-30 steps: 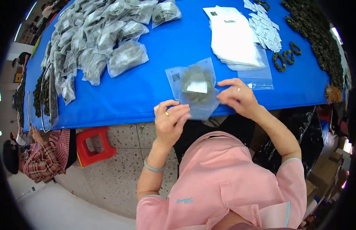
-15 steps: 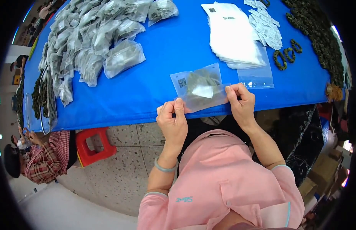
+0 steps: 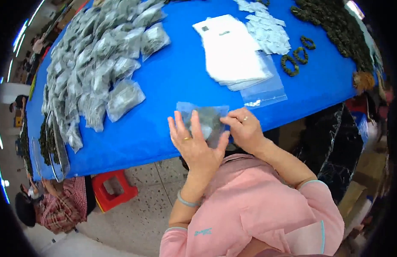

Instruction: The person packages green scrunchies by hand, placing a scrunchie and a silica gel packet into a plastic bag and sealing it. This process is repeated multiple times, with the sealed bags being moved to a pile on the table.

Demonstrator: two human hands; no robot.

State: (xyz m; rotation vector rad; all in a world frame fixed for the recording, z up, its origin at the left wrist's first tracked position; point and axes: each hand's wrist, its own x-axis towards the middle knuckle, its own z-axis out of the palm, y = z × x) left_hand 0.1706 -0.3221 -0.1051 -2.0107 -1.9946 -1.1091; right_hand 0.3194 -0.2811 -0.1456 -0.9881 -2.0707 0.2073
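A frosted plastic bag (image 3: 212, 133) with a dark green bundle and a white slip inside lies at the table's near edge. My left hand (image 3: 197, 143) rests on the bag with its fingers stretched and spread. Its thumb reaches toward the bag's right side. My right hand (image 3: 246, 130) has its fingers curled and pinched at the bag's right edge. Beyond it is a stack of flat white bags (image 3: 232, 53), with a clear bag (image 3: 267, 83) sticking out underneath.
Many filled bags (image 3: 91, 64) are heaped on the left of the blue table (image 3: 164, 124). White slips (image 3: 269, 32), several dark green fabric rings (image 3: 289, 65) and a long dark green pile (image 3: 335, 25) lie right. A red stool (image 3: 115, 190) and a seated person (image 3: 63, 205) are left.
My left hand has gone from pinching the bag's corner to lying spread over it. My right hand has moved down along the bag's right edge. The view has shifted.
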